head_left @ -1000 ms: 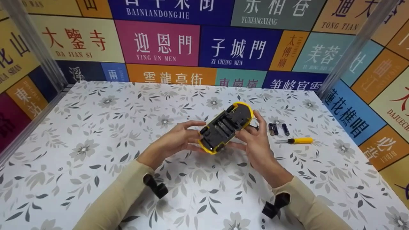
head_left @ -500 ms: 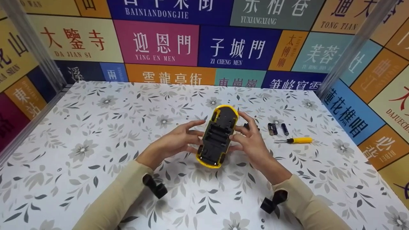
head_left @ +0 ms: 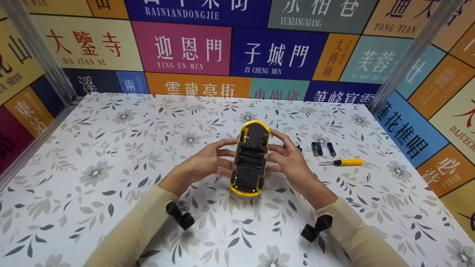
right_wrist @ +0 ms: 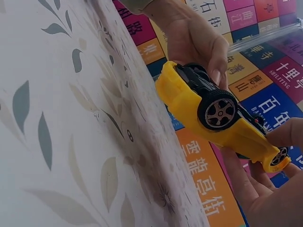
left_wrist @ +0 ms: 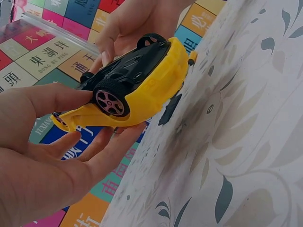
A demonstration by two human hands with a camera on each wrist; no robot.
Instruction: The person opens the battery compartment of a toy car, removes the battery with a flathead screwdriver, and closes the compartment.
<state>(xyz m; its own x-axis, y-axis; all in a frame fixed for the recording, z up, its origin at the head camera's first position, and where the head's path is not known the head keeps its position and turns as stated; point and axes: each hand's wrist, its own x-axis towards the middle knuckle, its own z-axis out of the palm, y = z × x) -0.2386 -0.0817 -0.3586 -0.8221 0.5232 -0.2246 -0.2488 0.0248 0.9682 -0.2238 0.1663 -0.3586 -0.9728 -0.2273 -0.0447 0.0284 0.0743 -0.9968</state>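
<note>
A yellow toy car [head_left: 249, 172] is held bottom up over the table, its black underside facing me and its nose-to-tail line nearly upright in the head view. In the middle of the underside lies an uncovered battery compartment [head_left: 250, 157] with no batteries showing in it. My left hand [head_left: 202, 163] grips the car's left side, thumb by a wheel [left_wrist: 111, 100] in the left wrist view. The right hand [head_left: 293, 165] holds the opposite side, with fingers along the yellow body [right_wrist: 189, 111]. The car hides some of the fingertips.
Dark batteries [head_left: 317, 149] lie on the flowered tablecloth [head_left: 130, 155] to the right, with a yellow-handled screwdriver [head_left: 350, 162] just in front of them. A small dark piece [head_left: 298, 148] shows behind the right hand. Patterned panels [head_left: 182, 48] enclose the back and sides.
The car has turned counterclockwise from a slant toward the upper right to nearly upright, and shifted slightly left. Both hands keep hold of it; the right fingers have shifted along its side.
</note>
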